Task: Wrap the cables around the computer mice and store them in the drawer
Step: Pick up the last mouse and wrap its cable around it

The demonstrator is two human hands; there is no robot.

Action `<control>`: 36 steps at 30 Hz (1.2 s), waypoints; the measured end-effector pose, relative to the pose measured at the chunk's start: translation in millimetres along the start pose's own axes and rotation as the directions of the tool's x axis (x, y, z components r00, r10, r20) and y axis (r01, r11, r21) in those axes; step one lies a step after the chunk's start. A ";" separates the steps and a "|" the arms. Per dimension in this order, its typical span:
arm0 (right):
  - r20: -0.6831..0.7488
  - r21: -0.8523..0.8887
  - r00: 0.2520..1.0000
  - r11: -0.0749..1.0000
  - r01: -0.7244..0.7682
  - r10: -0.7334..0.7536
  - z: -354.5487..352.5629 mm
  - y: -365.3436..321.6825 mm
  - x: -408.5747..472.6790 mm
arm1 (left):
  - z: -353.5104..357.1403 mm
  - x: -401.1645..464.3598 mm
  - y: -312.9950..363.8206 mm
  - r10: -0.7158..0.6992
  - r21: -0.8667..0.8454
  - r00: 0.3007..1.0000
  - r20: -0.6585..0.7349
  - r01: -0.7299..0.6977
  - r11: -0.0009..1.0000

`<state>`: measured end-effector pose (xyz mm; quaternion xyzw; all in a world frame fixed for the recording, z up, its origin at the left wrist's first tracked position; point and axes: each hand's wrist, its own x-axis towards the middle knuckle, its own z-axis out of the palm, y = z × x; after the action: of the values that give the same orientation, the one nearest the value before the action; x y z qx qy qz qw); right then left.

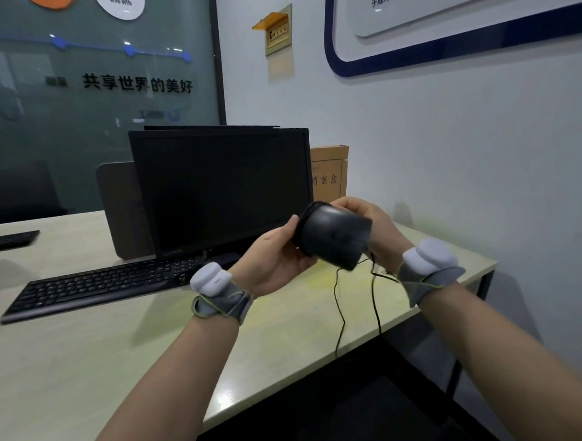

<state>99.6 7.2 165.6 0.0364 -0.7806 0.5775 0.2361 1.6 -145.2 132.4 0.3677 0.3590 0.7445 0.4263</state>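
My two hands meet in mid-air above the table (87, 362), both closed around one black mouse (333, 238). The left hand (278, 255) cups its near-left end, thumb up along the rim and fingers curled underneath. The right hand (368, 225) wraps the far-right end from behind, fingers curled over the top. I see the mouse lying with its long axis from about 10 o'clock to 4 o'clock, tilted so that its 4 o'clock end dips toward me; I cannot tell which end is the front. A few turns of cable (339, 306) ring the 10 o'clock end just beside my left thumb. The loose part drops from under the mouse at 6 o'clock in two thin strands, crosses the table edge and hangs below it. At 10 o'clock from my hands stands a dark monitor (223, 187), with a black keyboard (99, 286) in front of it at 9 o'clock. A brown file box (329, 172) stands against the wall at 12 o'clock.
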 end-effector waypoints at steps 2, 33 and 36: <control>-0.117 -0.070 0.992 0.997 0.029 -0.037 13.2 10.6 -2.9 | 1.5 4.7 0.0 0.073 -0.076 0.996 -0.053 -0.077 0.994; 0.142 -0.016 0.930 0.941 -0.339 0.338 -22.7 -19.4 8.1 | -26.1 0.2 -21.2 0.252 0.874 0.966 -0.065 -0.067 0.480; 0.397 0.203 0.813 0.823 -0.530 0.425 -37.3 -12.4 9.9 | -27.2 -1.1 -12.3 0.184 0.823 0.982 -0.047 -0.067 0.564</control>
<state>107.1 39.5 188.9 -0.0299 -0.6939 0.7167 -0.0630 -16.6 -147.5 108.9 0.4992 0.6612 0.5447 0.1304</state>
